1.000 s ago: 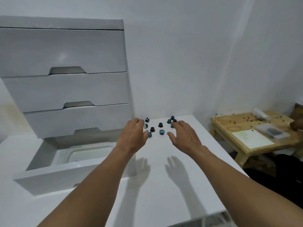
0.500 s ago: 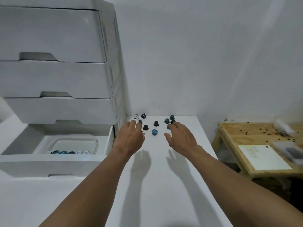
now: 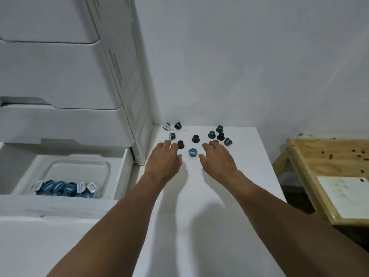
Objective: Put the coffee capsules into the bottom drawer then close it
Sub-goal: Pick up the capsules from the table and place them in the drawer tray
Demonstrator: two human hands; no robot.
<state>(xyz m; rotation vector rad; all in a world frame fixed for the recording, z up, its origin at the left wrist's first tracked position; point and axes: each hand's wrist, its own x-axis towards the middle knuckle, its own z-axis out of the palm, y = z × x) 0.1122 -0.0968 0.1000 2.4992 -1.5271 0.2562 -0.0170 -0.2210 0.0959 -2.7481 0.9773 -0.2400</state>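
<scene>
Our left hand (image 3: pixel 163 161): spread wide, empty.
Our right hand (image 3: pixel 218 159): spread wide, empty.
Blue capsule (image 3: pixel 192 152): between our thumbs.
Bottom drawer (image 3: pixel 122 172): open, at the left hand's 9 o'clock.

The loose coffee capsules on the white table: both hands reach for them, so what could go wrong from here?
1. The tipped teal capsule beside the right hand lies nearest the white table's right edge; a nudge could roll it off.
2. Grabbing many at once, the left hand could drop some, like the small black capsule, before reaching the clear plastic container in the open white bottom drawer.
</scene>
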